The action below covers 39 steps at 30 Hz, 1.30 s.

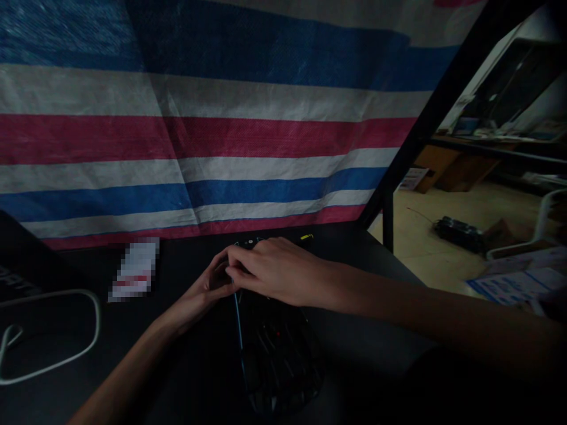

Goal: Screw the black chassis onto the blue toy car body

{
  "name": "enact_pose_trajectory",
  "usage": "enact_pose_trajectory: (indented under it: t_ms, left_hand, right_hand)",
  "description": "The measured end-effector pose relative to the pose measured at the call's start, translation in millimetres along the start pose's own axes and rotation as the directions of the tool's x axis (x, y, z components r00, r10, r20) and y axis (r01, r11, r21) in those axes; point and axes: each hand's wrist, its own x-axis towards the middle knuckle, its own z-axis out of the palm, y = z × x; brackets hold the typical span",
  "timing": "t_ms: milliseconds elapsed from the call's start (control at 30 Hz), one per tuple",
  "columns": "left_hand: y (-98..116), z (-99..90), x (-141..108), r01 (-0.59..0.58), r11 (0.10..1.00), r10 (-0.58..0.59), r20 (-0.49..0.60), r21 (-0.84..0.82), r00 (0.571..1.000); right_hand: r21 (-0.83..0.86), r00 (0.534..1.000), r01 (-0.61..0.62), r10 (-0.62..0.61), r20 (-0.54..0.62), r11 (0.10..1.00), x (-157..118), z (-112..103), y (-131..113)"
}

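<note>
A dark toy car with a thin blue line along its left edge lies on the black table, its near end towards me. A small red spot shows on its middle. My left hand is closed at the car's far left side, fingers curled and thumb below. From the right, my right hand reaches across the far end, its fingers bent in a pinch against my left fingertips. Whatever lies between those right fingers is hidden. Just beyond my right hand is a small yellow-and-black thing.
A striped plastic sheet hangs behind the table. To the left are a blurred white packet and a looped white cable. A black frame post stands at the right, with a dark car-like thing on the floor beyond.
</note>
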Motion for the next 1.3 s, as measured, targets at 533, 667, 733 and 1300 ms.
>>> enact_pose_trajectory:
  t_ms: [533, 667, 733, 1300]
  left_hand:
    - [6.2, 1.8, -0.3, 0.021, 1.000, -0.020, -0.021, 0.022, 1.000]
    - [7.7, 4.6, 0.0, 0.016, 1.000, -0.016, -0.014, 0.017, 1.000]
    - [8.1, 5.4, 0.2, 0.006, 1.000, -0.006, 0.002, 0.011, 1.000]
    - [4.0, 2.5, -3.0, 0.029, 0.999, -0.028, -0.018, 0.025, 0.999]
  right_hand:
    - [0.093, 0.998, 0.051, -0.054, 0.027, 0.994, -2.6, -5.9, 2.4]
    - [0.129, 0.994, 0.087, -0.094, 0.054, 0.988, -3.1, -5.0, 6.6]
    - [0.134, 0.993, 0.114, -0.118, 0.028, 0.984, -3.7, -3.5, 7.2]
    - [0.083, 0.997, 0.071, -0.069, -0.020, 0.994, 2.5, 1.7, 0.0]
